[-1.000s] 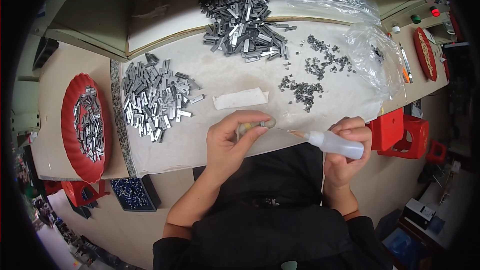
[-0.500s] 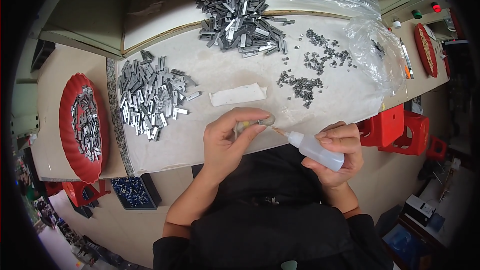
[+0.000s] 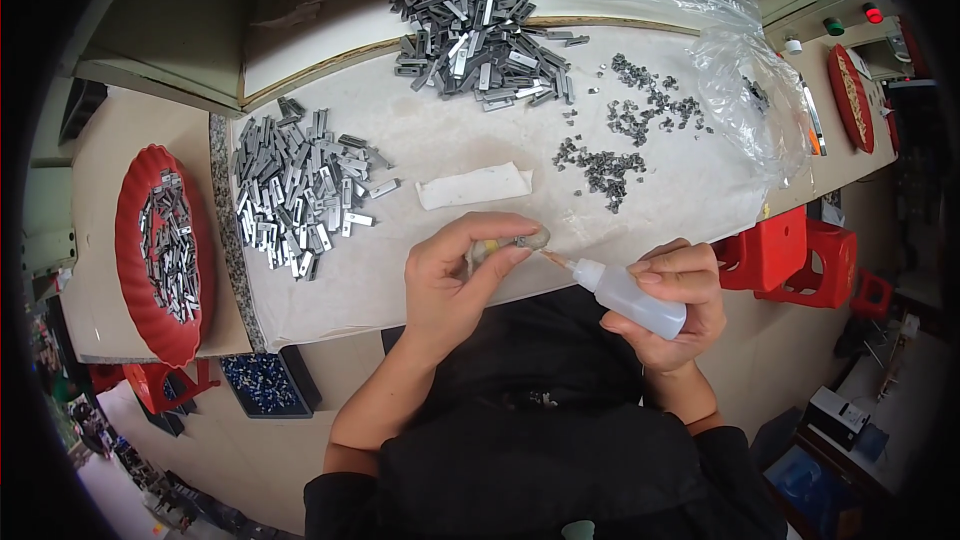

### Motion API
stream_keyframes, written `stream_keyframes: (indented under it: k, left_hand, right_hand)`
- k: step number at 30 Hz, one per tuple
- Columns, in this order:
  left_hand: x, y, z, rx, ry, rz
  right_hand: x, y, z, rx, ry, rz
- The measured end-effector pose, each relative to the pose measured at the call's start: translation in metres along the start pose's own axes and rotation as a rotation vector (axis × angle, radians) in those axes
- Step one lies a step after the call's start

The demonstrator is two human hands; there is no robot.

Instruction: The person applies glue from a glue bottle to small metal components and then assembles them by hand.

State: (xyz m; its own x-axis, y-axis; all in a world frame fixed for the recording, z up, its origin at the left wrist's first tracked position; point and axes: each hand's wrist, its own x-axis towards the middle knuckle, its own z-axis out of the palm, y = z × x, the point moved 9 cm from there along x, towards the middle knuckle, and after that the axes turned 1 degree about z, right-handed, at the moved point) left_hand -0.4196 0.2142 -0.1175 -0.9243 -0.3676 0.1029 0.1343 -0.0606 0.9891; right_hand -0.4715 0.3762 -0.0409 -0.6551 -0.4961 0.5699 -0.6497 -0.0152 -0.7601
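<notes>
My left hand [image 3: 440, 275] pinches a small greyish, rounded piece [image 3: 539, 239] between thumb and fingers, above the near part of the table. A yellowish patch shows within the curl of the fingers; what exactly the piece is, I cannot make out. In my right hand [image 3: 690, 305] is a translucent white squeeze bottle [image 3: 640, 302], tilted with its thin tip toward the left. That tip reaches close to the greyish piece; whether they touch is too small to tell. Just beyond my hands, a folded white cloth strip [image 3: 475, 186] lies on the table.
Grey metal parts form a pile at left [image 3: 305, 190] and another at the back [image 3: 480, 40]. Small dark pieces [image 3: 605, 172] are scattered at right beside a clear plastic bag [image 3: 755, 120]. A red scalloped tray [image 3: 135, 270] holds more metal parts. Red stools [image 3: 775, 245] stand beyond the right edge.
Almost nothing differs. The whole picture has shifted very slightly left; both hands keep their grip, with the bottle's tip still close to the greyish piece.
</notes>
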Motion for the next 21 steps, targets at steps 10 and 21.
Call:
stream_keyframes:
  k: [10, 21]
  left_hand:
    - [-0.001, 0.001, -0.002, 0.049, -0.004, -0.011]
    - [0.001, 0.004, 0.001, 0.069, 0.01, 0.019]
  right_hand:
    - [-0.008, 0.015, -0.018, 0.154, 0.073, 0.091]
    - [-0.008, 0.095, -0.043, 0.197, 0.15, 0.587]
